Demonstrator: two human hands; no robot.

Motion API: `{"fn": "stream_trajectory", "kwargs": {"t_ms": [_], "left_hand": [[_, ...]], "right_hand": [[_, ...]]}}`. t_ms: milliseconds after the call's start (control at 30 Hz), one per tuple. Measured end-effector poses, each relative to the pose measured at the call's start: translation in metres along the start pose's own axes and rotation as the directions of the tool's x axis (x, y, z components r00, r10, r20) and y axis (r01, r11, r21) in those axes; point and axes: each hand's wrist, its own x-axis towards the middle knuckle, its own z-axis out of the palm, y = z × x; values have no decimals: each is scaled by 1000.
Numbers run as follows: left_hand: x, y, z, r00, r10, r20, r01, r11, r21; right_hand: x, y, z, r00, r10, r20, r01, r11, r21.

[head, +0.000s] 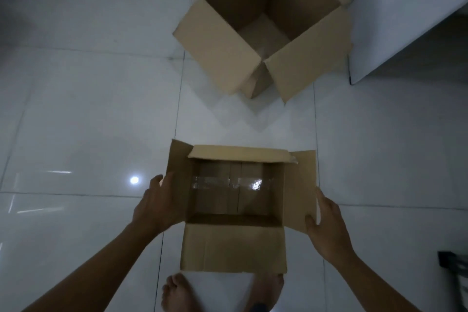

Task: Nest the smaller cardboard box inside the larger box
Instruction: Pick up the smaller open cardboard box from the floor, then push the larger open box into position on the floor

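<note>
From the head camera I'm looking straight down at a glossy white tiled floor [88,109], dim light, one bright lamp reflection [134,180] on the tile left of my hands. Near me is the smaller cardboard box [234,210], open at the top with all four flaps splayed outward, and clear tape [228,182] shining across its bottom seam. My left hand [158,204] is pressed flat against the outer face of the left flap, fingers [162,180] stretched up along the cardboard and loosely apart, not curled around anything. My right hand [326,225] is at the right flap, thumb over its front face, the other fingers running up behind its edge, so it has that flap pinched, lightly by the look of it. Whether the box is lifted or resting on the floor I cannot tell from this angle. Two bare feet [177,294] show beneath the near flap. Farther away and a little right stands the larger box [266,25], well apart from the small one, turned corner-on to me, flaps folded down outside, its inside dark and bare. A white panel [405,12] slants beside it on the right, and something dark [453,263] sits at the right edge.
</note>
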Motion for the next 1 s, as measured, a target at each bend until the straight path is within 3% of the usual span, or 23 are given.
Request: {"fn": "stream_trajectory", "kwargs": {"t_ms": [67,167,300,467,633,700,800,900,1000], "left_hand": [[-8,14,-25,995,-27,-92,29,999,15],[-2,45,-66,964,116,-239,-115,993,19],[33,102,-114,956,173,-235,-169,985,39],[96,180,-127,935,259,-243,-258,965,38],[172,250,-101,931,294,-218,-277,955,106],[204,272,-90,915,329,-232,-295,940,172],[241,293,-78,915,336,-226,-266,919,291],[263,296,-70,930,285,-234,-163,887,432],[270,282,-66,915,321,-247,-116,792,599]], "right_hand": [[-6,-14,-24,1000,27,-4,-27,1000,6],[2,-42,-64,1000,8,-4,-8,1000,-9],[52,-85,-113,992,-121,20,122,989,-85],[151,-134,-149,941,-237,241,304,905,-298],[253,-178,-178,884,-435,170,465,792,-395],[290,-191,-189,856,-504,117,504,759,-412],[337,-201,-198,816,-560,144,560,702,-440],[377,-203,-198,817,-538,208,561,658,-503],[397,-202,-194,825,-501,261,552,619,-558]]}}
